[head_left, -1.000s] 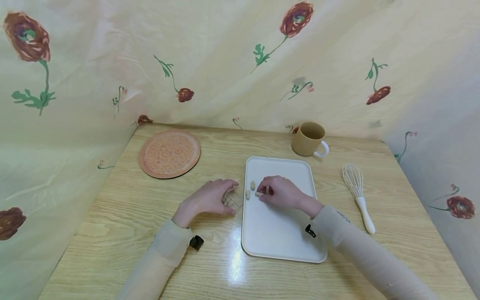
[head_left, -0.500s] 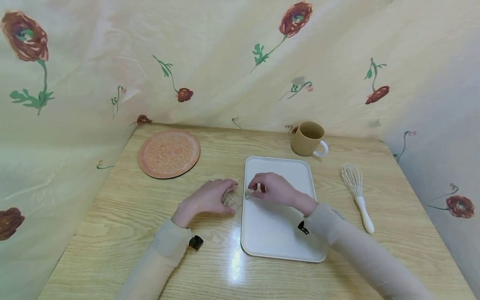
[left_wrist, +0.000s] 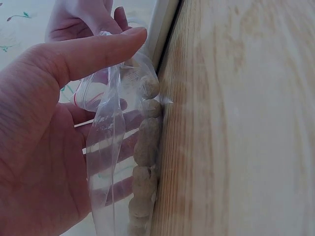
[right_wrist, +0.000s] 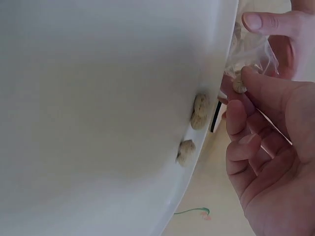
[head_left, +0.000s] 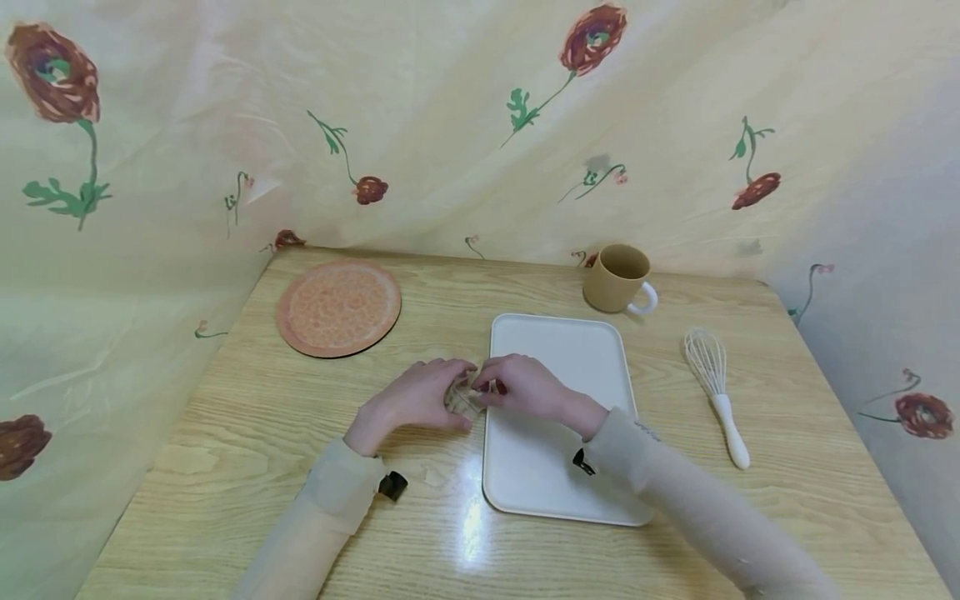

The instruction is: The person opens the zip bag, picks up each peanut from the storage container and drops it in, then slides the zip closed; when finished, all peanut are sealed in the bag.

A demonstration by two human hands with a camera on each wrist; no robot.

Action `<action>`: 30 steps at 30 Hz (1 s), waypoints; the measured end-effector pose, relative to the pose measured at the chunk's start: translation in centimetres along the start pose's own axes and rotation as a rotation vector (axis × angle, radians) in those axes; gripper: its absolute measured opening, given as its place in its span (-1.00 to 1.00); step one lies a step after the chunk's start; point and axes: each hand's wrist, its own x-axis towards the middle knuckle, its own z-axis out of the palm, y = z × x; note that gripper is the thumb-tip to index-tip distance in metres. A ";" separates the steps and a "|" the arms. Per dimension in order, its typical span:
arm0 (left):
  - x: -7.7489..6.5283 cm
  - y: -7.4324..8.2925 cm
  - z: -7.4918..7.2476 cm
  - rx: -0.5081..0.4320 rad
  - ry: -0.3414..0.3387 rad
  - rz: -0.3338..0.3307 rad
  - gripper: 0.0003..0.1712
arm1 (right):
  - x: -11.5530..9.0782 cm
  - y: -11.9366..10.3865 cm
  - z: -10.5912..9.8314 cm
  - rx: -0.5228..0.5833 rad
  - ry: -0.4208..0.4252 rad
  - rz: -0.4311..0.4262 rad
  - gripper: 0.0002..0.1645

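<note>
My left hand [head_left: 425, 395] holds a clear zip bag [left_wrist: 106, 142] by its mouth, thumb on one side and fingers behind the film. Several peanuts in their shells [left_wrist: 146, 142] lie in a row along the bag's lower side, near the wooden tabletop. At the bag's mouth, my right hand [head_left: 525, 387] pinches one peanut [right_wrist: 239, 84] between thumb and fingers, over the left edge of the white tray [head_left: 558, 467]. Two peanuts show on the tray in the right wrist view: an upper peanut [right_wrist: 200, 112] and a lower peanut [right_wrist: 186, 152]. In the head view my right hand hides them.
A tan mug [head_left: 617, 279] with a white handle stands behind the tray. The white-handled whisk [head_left: 718, 392] lies to its right. A round orange-pink mat [head_left: 340, 308] is at the back left of the wooden table [head_left: 247, 433]. Floral cloth [head_left: 420, 125] hangs behind.
My right hand has moved left across the tray to the bag's mouth, a peanut in its fingertips. The left hand stays in place with the bag.
</note>
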 end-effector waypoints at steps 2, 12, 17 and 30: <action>0.0 0.0 0.0 -0.006 -0.003 0.002 -0.05 | 0.2 -0.1 0.3 -0.022 0.005 -0.003 -0.84; 0.0 0.4 -0.3 -0.009 0.010 0.011 -0.11 | 0.6 -0.8 1.5 -0.117 0.036 0.015 -0.93; -0.1 0.5 -0.3 -0.010 0.008 0.017 -0.13 | 0.8 -1.1 1.8 -0.158 0.051 0.004 -0.93; 0.0 0.4 -0.2 -0.001 0.019 0.011 -0.13 | 1.3 -1.2 2.3 -0.185 0.084 -0.003 -0.88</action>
